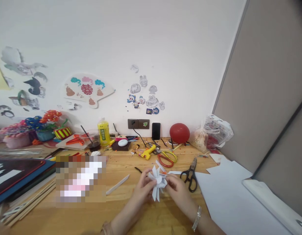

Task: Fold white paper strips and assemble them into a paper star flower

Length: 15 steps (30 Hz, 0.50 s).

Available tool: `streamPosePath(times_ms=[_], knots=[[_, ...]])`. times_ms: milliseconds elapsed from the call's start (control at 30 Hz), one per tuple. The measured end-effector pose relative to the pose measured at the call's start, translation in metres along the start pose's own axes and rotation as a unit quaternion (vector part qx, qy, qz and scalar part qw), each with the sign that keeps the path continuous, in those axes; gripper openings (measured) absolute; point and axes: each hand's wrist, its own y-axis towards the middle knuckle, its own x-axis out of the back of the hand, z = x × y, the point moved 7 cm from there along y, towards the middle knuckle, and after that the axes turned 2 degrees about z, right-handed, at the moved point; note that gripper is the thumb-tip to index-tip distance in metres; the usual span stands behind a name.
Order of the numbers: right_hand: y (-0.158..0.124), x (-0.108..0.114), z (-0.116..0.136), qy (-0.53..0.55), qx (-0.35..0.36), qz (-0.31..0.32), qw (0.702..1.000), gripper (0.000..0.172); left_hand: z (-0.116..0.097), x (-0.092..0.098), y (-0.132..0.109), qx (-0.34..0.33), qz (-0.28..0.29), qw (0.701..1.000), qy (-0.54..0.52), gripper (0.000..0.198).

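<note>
A folded white paper star with several pointed arms (157, 183) is held up over the wooden table. My left hand (144, 185) grips its left side, thumb toward the middle. On the other side, the fingers of my right hand (174, 186) pinch its right edge. Black-handled scissors (190, 176) lie just beyond my right hand. White paper strips lie near both hands, one strip (118, 184) to the left and another strip (175, 172) behind the star. The fingertips behind the paper are partly hidden.
Behind my hands lie a yellow glue gun (149, 152), red-handled scissors (165, 160) and a phone (156, 131) against the wall. A red balloon (179, 132) and a yellow bottle (103, 131) stand at the back. White sheets (229, 192) cover the right side; wooden sticks (33, 199) lie left.
</note>
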Motion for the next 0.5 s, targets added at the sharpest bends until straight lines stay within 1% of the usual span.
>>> streamPosePath(times_ms=[100, 133, 167, 267, 400, 500], knots=[[-0.005, 0.016, 0.007, -0.056, 0.020, -0.085, 0.995, 0.019, -0.007, 0.002, 0.002, -0.058, 0.009, 0.997, 0.049, 0.046], [-0.006, 0.018, 0.009, -0.062, 0.027, -0.102, 0.993, 0.020, -0.009, 0.002, 0.001, -0.080, 0.012, 0.994, 0.068, 0.044], [-0.008, 0.019, 0.011, -0.063, 0.033, -0.105, 0.992, 0.020, -0.010, 0.002, 0.001, -0.097, 0.014, 0.991, 0.090, 0.042], [-0.008, 0.013, 0.016, -0.058, 0.039, -0.084, 0.994, 0.019, -0.010, 0.002, -0.001, -0.124, 0.005, 0.979, 0.159, 0.040], [-0.007, 0.008, 0.015, -0.024, 0.008, -0.087, 0.996, 0.016, -0.011, -0.002, -0.004, -0.151, 0.012, 0.961, 0.230, 0.044], [-0.007, 0.006, 0.013, -0.011, -0.011, -0.104, 0.994, 0.015, -0.013, -0.002, -0.005, -0.176, 0.006, 0.942, 0.285, 0.043]])
